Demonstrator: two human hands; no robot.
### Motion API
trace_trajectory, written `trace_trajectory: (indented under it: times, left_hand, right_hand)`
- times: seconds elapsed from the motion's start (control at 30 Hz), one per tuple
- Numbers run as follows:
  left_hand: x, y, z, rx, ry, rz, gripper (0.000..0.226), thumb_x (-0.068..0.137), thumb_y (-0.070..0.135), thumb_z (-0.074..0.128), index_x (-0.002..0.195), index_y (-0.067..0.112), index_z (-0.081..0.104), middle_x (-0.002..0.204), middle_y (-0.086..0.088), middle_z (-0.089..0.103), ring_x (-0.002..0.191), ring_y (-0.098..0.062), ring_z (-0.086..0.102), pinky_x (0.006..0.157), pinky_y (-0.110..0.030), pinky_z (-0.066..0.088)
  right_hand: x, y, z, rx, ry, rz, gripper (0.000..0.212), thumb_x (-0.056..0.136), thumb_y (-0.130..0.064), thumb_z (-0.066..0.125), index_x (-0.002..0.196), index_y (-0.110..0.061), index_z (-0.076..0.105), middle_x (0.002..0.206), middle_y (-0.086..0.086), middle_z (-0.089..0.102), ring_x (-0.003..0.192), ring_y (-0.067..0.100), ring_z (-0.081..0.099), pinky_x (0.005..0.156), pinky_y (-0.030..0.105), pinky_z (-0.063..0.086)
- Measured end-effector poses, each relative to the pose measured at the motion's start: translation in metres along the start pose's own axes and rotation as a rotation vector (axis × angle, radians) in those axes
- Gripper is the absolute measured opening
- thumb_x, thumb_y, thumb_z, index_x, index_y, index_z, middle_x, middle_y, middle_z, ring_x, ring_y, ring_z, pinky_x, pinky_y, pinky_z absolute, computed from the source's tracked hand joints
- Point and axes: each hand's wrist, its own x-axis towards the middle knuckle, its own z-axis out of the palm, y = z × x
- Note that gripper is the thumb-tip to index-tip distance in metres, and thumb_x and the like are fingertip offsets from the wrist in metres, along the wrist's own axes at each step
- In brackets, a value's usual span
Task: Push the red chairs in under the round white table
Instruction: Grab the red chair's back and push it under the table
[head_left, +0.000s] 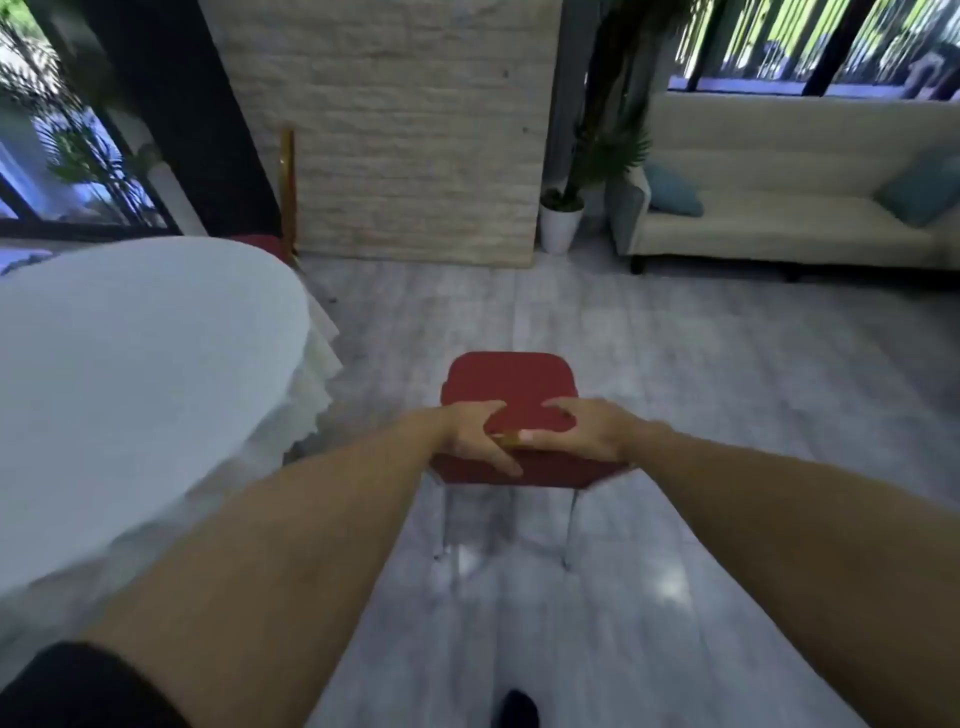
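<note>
Both hands grip the top of a red chair's backrest (511, 467) at the centre of the view. The left hand (475, 434) is folded over the left half of the rail, fingers (491, 410) draped down the seat side and thumb pointing down the near face. The right hand (582, 428) is clamped the same way on the right half, its fingers (558, 408) curled over the far side. The two thumbs almost meet at the middle of the rail, where a bit of gold frame (511, 439) shows.

The red seat (511, 382) extends away from the grip toward 12 o'clock, and the thin metal legs (570, 525) drop below toward 6 o'clock, blurred.

The round white table (135, 374), draped in a white cloth, fills the 9 o'clock side; the chair stands beside it on grey floor (701, 389), not under it. A second red chair (265, 244) peeks out behind the table at about 11 o'clock. A cream sofa (779, 218) sits at 2 o'clock.
</note>
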Motion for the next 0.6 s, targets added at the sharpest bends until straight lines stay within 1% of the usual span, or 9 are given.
trace_trajectory:
  times: [0.07,0.1,0.2,0.3,0.37,0.43,0.47,0.53,0.6]
  left_hand:
    - [0.006,0.0,0.016,0.071,-0.006,0.046,0.096,0.072,0.05,0.087,0.153,0.024,0.042,0.15,-0.008,0.056,0.121,-0.028,0.06,0.099,-0.036,0.049]
    - [0.01,-0.003,0.026,0.123,0.062,0.055,0.079,0.076,0.045,0.084,0.143,0.024,0.05,0.137,-0.009,0.064,0.11,-0.028,0.064,0.092,-0.036,0.051]
    - [0.017,-0.003,0.036,0.221,0.22,0.025,0.044,0.081,0.03,0.072,0.123,0.019,0.064,0.117,-0.008,0.07,0.104,-0.03,0.066,0.08,-0.033,0.047]
    - [0.026,0.0,0.03,0.236,0.172,-0.014,0.021,0.082,0.017,0.066,0.101,0.023,0.069,0.103,-0.007,0.071,0.097,-0.03,0.068,0.077,-0.035,0.05]
    - [0.035,-0.003,0.029,0.231,0.139,-0.044,0.019,0.081,0.01,0.063,0.08,0.029,0.061,0.095,-0.005,0.067,0.089,-0.029,0.065,0.075,-0.037,0.052]
    - [0.043,-0.009,0.03,0.226,0.12,-0.078,0.024,0.076,0.01,0.059,0.066,0.031,0.053,0.089,-0.005,0.068,0.081,-0.029,0.065,0.071,-0.038,0.055]
    - [0.042,-0.008,0.029,0.227,0.105,-0.089,0.02,0.072,0.013,0.057,0.064,0.031,0.054,0.088,-0.007,0.07,0.079,-0.029,0.067,0.07,-0.04,0.058]
    - [0.046,-0.007,0.026,0.236,0.08,-0.111,0.012,0.071,0.017,0.057,0.07,0.028,0.061,0.088,-0.007,0.072,0.079,-0.03,0.069,0.069,-0.039,0.06]
    - [0.046,-0.002,0.023,0.278,0.066,-0.143,0.014,0.078,0.016,0.061,0.086,0.025,0.069,0.09,-0.004,0.07,0.083,-0.028,0.069,0.069,-0.035,0.055]
  right_hand:
    - [-0.001,0.01,0.012,-0.019,-0.059,-0.018,0.104,0.066,-0.09,0.072,0.15,-0.033,0.054,0.141,-0.001,0.065,0.126,0.023,0.062,0.108,0.04,0.05]
    - [0.002,0.017,0.02,-0.068,-0.048,-0.029,0.097,0.062,-0.088,0.077,0.143,-0.035,0.058,0.128,-0.007,0.068,0.116,0.02,0.066,0.101,0.039,0.054]
    - [0.015,0.031,0.031,-0.198,0.002,-0.031,0.077,0.065,-0.069,0.085,0.13,-0.035,0.063,0.105,-0.011,0.066,0.101,0.02,0.067,0.091,0.04,0.057]
    - [0.029,0.033,0.026,-0.234,-0.054,0.001,0.046,0.074,-0.047,0.086,0.114,-0.035,0.067,0.099,-0.006,0.067,0.098,0.025,0.07,0.089,0.042,0.06]
    - [0.039,0.038,0.029,-0.248,-0.084,0.01,0.031,0.076,-0.038,0.082,0.102,-0.037,0.065,0.095,-0.005,0.067,0.091,0.025,0.069,0.089,0.046,0.06]
    - [0.048,0.042,0.033,-0.281,-0.063,-0.007,0.024,0.081,-0.03,0.075,0.104,-0.034,0.069,0.095,-0.003,0.068,0.084,0.024,0.064,0.084,0.043,0.06]
    - [0.051,0.043,0.034,-0.304,-0.046,-0.019,0.024,0.084,-0.025,0.071,0.107,-0.031,0.071,0.096,-0.001,0.069,0.081,0.024,0.062,0.079,0.041,0.058]
    - [0.06,0.049,0.034,-0.349,-0.037,-0.047,0.03,0.086,-0.016,0.066,0.113,-0.027,0.073,0.093,0.001,0.066,0.079,0.025,0.062,0.071,0.037,0.054]
    - [0.068,0.055,0.032,-0.378,-0.052,-0.062,0.032,0.087,-0.013,0.065,0.115,-0.024,0.074,0.089,0.0,0.062,0.08,0.026,0.063,0.07,0.036,0.052]
